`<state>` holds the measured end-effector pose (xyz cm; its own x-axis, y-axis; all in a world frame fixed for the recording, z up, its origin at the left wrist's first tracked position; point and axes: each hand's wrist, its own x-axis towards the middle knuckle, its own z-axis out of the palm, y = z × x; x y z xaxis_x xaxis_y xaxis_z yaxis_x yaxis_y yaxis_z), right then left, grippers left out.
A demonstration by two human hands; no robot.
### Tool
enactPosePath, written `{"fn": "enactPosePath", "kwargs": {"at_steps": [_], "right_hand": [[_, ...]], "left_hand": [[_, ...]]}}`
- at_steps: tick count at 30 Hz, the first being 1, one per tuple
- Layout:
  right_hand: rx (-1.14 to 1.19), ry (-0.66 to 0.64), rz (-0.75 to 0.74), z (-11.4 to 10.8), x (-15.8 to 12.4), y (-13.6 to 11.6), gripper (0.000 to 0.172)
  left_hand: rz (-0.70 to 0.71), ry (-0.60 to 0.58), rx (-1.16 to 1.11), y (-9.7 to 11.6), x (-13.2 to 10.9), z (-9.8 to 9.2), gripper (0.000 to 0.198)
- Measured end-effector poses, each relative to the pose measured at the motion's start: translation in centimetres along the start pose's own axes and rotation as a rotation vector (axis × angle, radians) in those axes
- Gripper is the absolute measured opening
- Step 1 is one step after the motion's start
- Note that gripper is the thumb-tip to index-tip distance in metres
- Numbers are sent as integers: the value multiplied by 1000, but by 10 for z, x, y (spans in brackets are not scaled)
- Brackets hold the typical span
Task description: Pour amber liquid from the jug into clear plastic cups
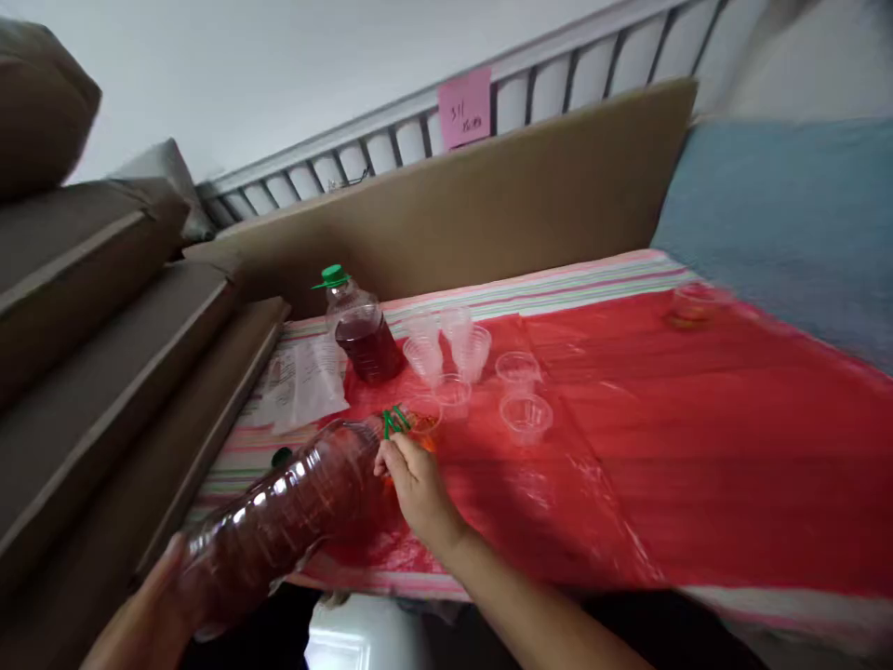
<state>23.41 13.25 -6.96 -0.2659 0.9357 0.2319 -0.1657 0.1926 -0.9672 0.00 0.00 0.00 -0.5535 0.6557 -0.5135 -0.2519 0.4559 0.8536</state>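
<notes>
A large clear plastic bottle (299, 502) of dark red liquid lies tilted, almost level, its green-ringed neck pointing right. My left hand (157, 591), somewhat blurred, grips its base end at the lower left. Around the neck close the fingers of my right hand (415, 479), partly hidden behind the back of the hand. The bottle's mouth is at the rim of a clear plastic cup (425, 409) with orange-red liquid showing in it. Close by stand more clear cups, among them one short cup (526, 414) to the right.
Behind stands a second bottle (369, 349) with a green cap, near several stacks of clear cups (471, 354). A red plastic sheet (698, 447) covers much of the striped cloth. A cup (690, 305) sits far right. Cardboard (488, 200) borders the back; boxes (90, 372) line the left.
</notes>
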Motion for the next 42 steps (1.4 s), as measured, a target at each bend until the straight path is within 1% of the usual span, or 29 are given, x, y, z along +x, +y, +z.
{"fn": "enactPosePath", "kwargs": {"at_steps": [2,5,8,13,18,20,22,26,28,30,34,37,39,42], "right_hand": [[1,0,2,0,0,0,31],[-4,1,0,0,1,1,31],[-8,4,0,-1,1,1,32],[-7,6,5,0,1,1,32],[-6,10,-3,0,0,1,32],[-19,11,-13,0,0,-2,32],[-38,5,-33,-1,0,-8,32],[-96,-11,-84,-6,2,-30,32],[-131,-25,-114,-9,4,-48,32],[-149,-52,-143,-10,6,-71,32],[-153,-122,-192,-6,10,-123,32],[-191,-161,-209,3,11,-152,33],[-219,-162,-195,10,11,-162,33],[-226,-139,-141,20,9,-162,34]], "left_hand": [[-59,5,-84,-2,-3,3,86],[-110,2,-175,-3,-5,5,80],[-109,13,-176,-2,-6,4,75],[-106,-14,-113,-1,-5,4,74],[-96,-8,-115,3,-13,15,74],[-115,-24,-119,4,-15,19,75],[-133,-64,-157,2,-14,19,76],[-152,-158,-325,-13,-1,12,71],[-127,-190,-399,-23,5,11,68],[-99,-221,-456,-32,9,16,65],[-99,-281,-585,-47,14,35,57],[9,-339,-559,-56,23,53,54],[83,-362,-511,-61,31,66,53],[163,-347,-479,-67,42,85,54]]}}
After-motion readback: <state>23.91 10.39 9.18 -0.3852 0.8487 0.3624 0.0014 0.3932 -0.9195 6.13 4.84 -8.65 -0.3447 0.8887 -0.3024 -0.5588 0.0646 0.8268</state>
